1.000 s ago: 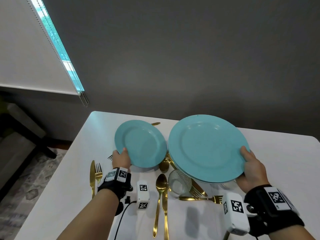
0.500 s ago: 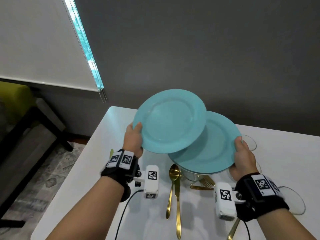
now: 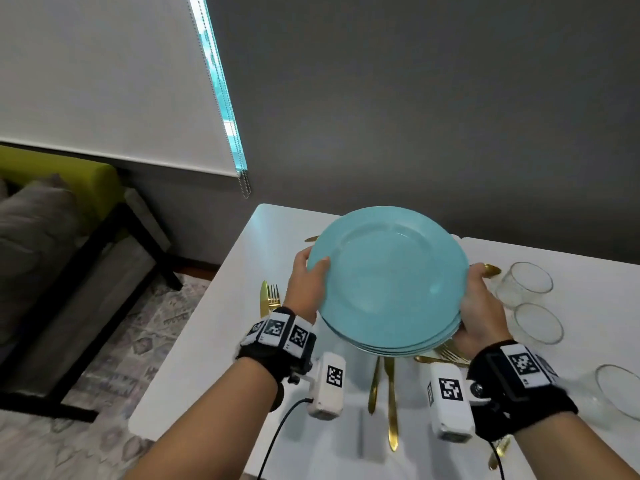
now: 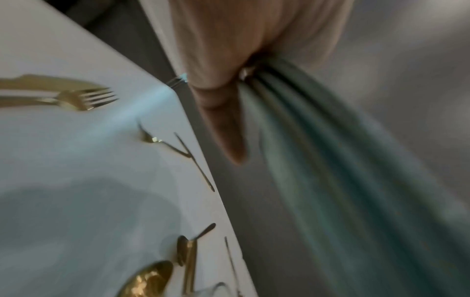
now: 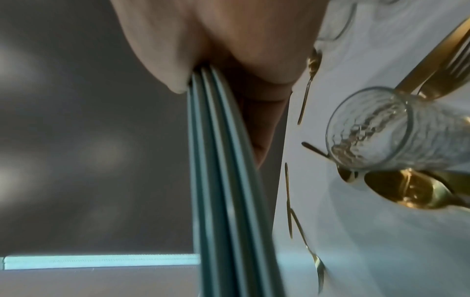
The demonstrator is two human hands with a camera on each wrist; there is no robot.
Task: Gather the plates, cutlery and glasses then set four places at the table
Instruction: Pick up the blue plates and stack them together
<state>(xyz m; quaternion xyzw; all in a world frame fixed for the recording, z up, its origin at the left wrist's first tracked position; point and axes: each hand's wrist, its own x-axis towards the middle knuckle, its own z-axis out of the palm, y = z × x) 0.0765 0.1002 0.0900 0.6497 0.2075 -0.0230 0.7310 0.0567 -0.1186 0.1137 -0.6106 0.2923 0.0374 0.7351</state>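
Note:
A stack of several turquoise plates (image 3: 391,282) is held above the white table (image 3: 221,327). My left hand (image 3: 306,275) grips its left rim, thumb on top. My right hand (image 3: 481,306) grips the right rim. The left wrist view shows the plates (image 4: 343,170) edge-on under my left hand (image 4: 229,90). The right wrist view shows the plates (image 5: 218,170) edge-on, pinched by my right hand (image 5: 216,66). Gold cutlery lies on the table: a knife and fork (image 3: 268,297) at the left, spoons (image 3: 382,393) under the stack. Clear glasses (image 3: 524,284) stand at the right.
A further glass (image 5: 376,130) stands under the plates among gold spoons (image 5: 412,191). The table's far edge meets a dark grey wall (image 3: 415,116). A bench with a green cushion (image 3: 65,174) and a patterned rug (image 3: 114,358) lie off the table's left edge.
The plate in my left hand moved right and came down on top of the plates in my right hand. Both hands now hold one stack, lifted above the table.

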